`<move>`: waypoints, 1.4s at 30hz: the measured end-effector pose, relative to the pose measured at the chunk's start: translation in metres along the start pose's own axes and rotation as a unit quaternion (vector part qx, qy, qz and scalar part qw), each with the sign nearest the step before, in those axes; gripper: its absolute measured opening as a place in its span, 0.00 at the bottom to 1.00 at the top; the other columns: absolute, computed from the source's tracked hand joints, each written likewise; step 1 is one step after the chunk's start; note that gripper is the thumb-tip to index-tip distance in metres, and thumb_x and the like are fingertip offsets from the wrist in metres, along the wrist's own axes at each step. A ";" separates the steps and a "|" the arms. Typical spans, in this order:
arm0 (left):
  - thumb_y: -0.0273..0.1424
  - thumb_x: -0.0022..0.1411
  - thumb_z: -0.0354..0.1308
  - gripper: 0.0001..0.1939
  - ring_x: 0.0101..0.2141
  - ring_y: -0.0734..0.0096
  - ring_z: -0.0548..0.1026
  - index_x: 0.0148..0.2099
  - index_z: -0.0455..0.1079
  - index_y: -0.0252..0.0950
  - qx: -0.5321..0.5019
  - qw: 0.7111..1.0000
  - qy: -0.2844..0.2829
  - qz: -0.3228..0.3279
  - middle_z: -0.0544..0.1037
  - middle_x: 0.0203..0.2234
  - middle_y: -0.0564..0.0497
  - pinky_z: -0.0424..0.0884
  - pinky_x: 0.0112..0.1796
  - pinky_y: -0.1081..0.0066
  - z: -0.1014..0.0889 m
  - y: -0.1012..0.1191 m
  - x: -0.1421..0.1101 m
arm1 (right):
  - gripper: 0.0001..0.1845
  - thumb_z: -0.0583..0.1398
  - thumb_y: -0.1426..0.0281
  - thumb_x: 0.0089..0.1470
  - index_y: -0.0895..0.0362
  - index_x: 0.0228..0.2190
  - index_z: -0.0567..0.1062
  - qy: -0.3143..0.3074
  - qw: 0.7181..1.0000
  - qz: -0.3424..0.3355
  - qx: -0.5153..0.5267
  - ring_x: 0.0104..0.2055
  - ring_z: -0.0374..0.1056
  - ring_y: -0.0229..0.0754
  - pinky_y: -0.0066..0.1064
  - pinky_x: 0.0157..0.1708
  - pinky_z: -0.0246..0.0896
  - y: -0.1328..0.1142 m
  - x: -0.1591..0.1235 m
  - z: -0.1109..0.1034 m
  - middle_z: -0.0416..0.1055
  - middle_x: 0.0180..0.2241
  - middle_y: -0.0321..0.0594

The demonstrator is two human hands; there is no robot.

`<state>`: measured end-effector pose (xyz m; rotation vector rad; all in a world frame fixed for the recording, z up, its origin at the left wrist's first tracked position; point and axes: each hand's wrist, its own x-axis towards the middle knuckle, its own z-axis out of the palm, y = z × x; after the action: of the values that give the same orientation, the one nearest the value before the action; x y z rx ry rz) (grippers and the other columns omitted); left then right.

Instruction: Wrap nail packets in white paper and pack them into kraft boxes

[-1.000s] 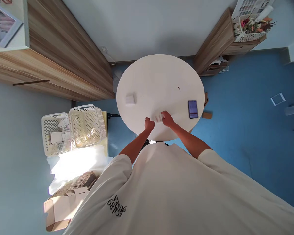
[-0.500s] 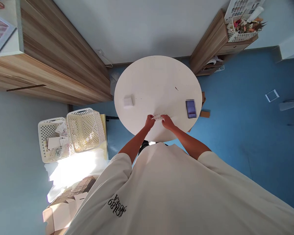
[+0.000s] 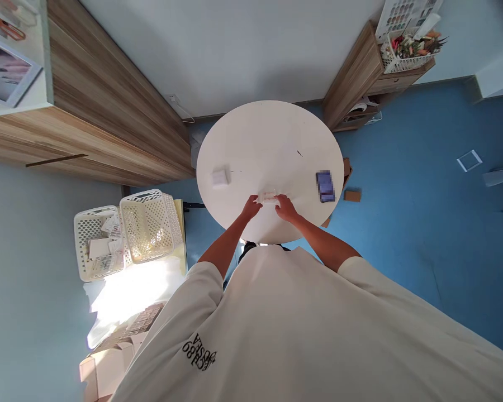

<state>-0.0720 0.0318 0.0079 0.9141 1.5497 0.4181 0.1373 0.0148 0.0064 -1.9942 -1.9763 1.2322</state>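
A small, clear, flat packet [image 3: 269,196] with pinkish marks lies between my hands near the front of the round white table [image 3: 268,128]. At its left end, my left hand [image 3: 252,207] is closed on the edge. The fingers of my right hand [image 3: 285,209] are closed on its right end. What exactly the packet contains is too small to make out. Farther left on the table sits a stack of white square pieces [image 3: 220,177]. To the right lies a blurred blue-purple phone-like object [image 3: 326,186].
Two white plastic baskets [image 3: 148,223] stand at the left, one with papers inside. Folded cardboard [image 3: 109,371] is below them. A wooden cabinet [image 3: 121,100] rises at the left, and another [image 3: 354,84] behind right. A small brown box [image 3: 352,196] lies on the blue floor.
My left hand has moved a little left, so the hands are farther apart. More of the packet's face now shows between them. The whole view has shifted slightly.
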 end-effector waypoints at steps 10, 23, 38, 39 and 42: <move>0.28 0.60 0.63 0.25 0.55 0.59 0.77 0.60 0.70 0.39 0.058 0.996 0.065 -0.018 0.76 0.60 0.39 0.73 0.49 0.64 -0.032 -0.031 -0.044 | 0.28 0.54 0.75 0.62 0.53 0.62 0.73 0.006 0.996 -0.084 -0.012 0.67 0.62 0.58 0.52 0.65 0.62 -0.020 -0.003 0.013 0.64 0.67 0.50; 0.27 0.64 0.60 0.20 0.52 0.57 0.78 0.58 0.74 0.40 0.149 0.984 0.087 0.033 0.81 0.54 0.44 0.73 0.50 0.65 -0.107 -0.078 -0.119 | 0.25 0.54 0.75 0.62 0.53 0.58 0.76 0.004 0.991 -0.134 -0.007 0.65 0.64 0.54 0.48 0.64 0.63 -0.081 -0.060 0.077 0.66 0.64 0.49; 0.27 0.60 0.61 0.23 0.55 0.54 0.77 0.58 0.76 0.40 0.323 0.941 0.090 0.038 0.82 0.52 0.42 0.71 0.57 0.60 -0.239 -0.220 -0.218 | 0.21 0.55 0.75 0.65 0.55 0.54 0.80 -0.059 0.983 -0.173 0.008 0.60 0.72 0.47 0.40 0.61 0.67 -0.161 -0.154 0.241 0.75 0.59 0.48; 0.27 0.60 0.62 0.23 0.55 0.53 0.77 0.57 0.76 0.40 0.343 0.935 0.080 0.037 0.82 0.52 0.41 0.70 0.58 0.59 -0.244 -0.223 -0.221 | 0.21 0.55 0.76 0.64 0.55 0.54 0.80 -0.061 0.983 -0.171 0.011 0.59 0.73 0.47 0.40 0.61 0.67 -0.162 -0.156 0.245 0.75 0.58 0.48; 0.27 0.60 0.63 0.22 0.58 0.49 0.74 0.57 0.76 0.41 0.428 0.901 0.048 0.047 0.81 0.52 0.39 0.67 0.61 0.55 -0.256 -0.230 -0.224 | 0.21 0.55 0.76 0.64 0.54 0.54 0.80 -0.065 0.985 -0.162 0.016 0.56 0.75 0.46 0.39 0.59 0.69 -0.160 -0.159 0.254 0.76 0.58 0.47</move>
<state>-0.3957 -0.2191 0.0451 1.6618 1.8046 -0.2004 -0.1123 -0.2150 0.0007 -1.5304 -2.2110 1.3291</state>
